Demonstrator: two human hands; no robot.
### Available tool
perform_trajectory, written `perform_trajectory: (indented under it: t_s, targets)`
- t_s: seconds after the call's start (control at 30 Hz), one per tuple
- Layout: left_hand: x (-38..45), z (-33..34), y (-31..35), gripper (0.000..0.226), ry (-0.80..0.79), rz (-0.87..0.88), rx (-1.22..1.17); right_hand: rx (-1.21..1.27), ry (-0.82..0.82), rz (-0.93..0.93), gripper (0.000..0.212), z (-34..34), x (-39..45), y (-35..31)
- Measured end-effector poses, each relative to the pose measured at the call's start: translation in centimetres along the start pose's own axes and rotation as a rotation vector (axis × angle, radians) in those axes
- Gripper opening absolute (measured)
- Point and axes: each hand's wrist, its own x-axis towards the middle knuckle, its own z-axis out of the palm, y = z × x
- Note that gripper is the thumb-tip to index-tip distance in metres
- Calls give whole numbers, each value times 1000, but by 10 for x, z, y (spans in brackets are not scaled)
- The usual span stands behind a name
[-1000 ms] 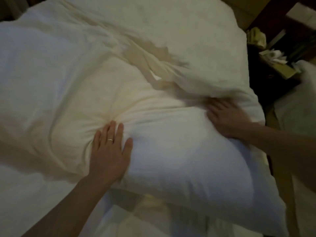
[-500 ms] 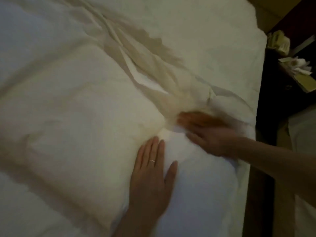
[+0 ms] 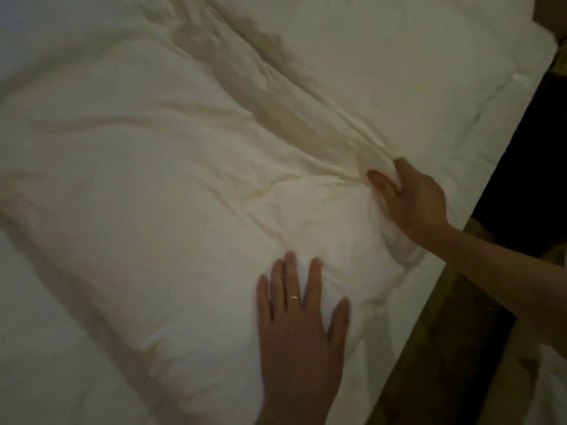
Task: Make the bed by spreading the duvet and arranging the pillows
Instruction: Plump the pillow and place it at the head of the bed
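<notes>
A person's two bare hands work a plump white fabric pillow [image 3: 171,216] lying on a white-sheeted bed [image 3: 414,72] in dim, warm light. The pillow's long axis runs from the left edge of the head view toward the lower right, its near end close to the bed's right edge. The left hand [image 3: 299,329], a thin ring [image 3: 294,298] on one finger, lies flat and released on the pillow's near end, fingers spread and pointing up the frame, gripping nothing. The right hand [image 3: 411,200] reaches in from the right, its grip clenched on a bunch of loose pillowcase cloth at the pillow's far right corner, thumb on one side and fingers curled over the fold. Creases fan out from that pinch toward a crumpled, shadowed ridge of cloth [image 3: 270,96] running diagonally up the frame. Beside the bed, a dark strip of floor [image 3: 454,363] shows at lower right.
</notes>
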Motion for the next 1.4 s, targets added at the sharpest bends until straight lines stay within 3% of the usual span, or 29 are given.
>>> perform_trajectory:
  t_s: [0.1,0.27,0.33,0.43,0.5,0.57,0.67,0.73,0.8,0.87,0.93,0.97,1.03,1.07,1.13,1.2,1.23,1.3,1.4]
  targets:
    - [-24,0,-9,63,38,-11,-4,10,-224,114,54,-1,18,1]
    - [-66,3,-36,69,431,-280,-83,71,-136,160,58,-20,10,11]
    - [-82,-6,-29,98,586,-652,-252,188,-75,296,85,-23,-15,20]
    - [-95,-1,-17,159,538,-1369,-1001,502,-280,404,115,-22,-38,24]
    - [-83,14,-6,154,459,-1561,-1398,509,-382,337,112,-13,-36,23]
    - [-67,8,6,130,458,-1620,-1457,450,-408,316,101,-9,-28,21]
    - [-49,5,6,86,572,-1621,-1302,472,-397,258,77,-9,1,26]
    - [-49,7,6,62,684,-1577,-1196,446,-427,223,78,-12,13,33]
    - [-51,8,12,56,727,-1609,-1172,322,-471,213,81,-13,13,31]
    - [-51,12,25,65,832,-1721,-1195,349,-481,235,73,-11,5,25]
    - [-51,11,45,84,1003,-1816,-1457,502,-441,249,82,-10,-9,25]
    - [-49,9,60,85,1003,-1798,-1683,576,-346,305,94,-8,-18,32]
    - [-44,0,90,73,848,-1624,-2047,795,-191,559,104,-11,-44,43]
    - [-36,-7,98,66,835,-1525,-2149,917,-279,716,97,-10,-53,47]
    - [-34,-11,85,58,954,-1367,-2162,1258,-704,809,67,-17,-67,38]
    - [-36,-9,58,57,1043,-1289,-2108,1485,-852,730,53,-25,-66,29]
    - [-39,-5,49,55,1056,-1294,-2170,1530,-829,702,47,-28,-61,26]
    - [-46,-4,39,47,1097,-1388,-2037,1530,-682,553,33,-34,-45,23]
    - [-66,-4,42,42,1169,-1134,-2007,1438,-623,380,33,-36,-31,32]
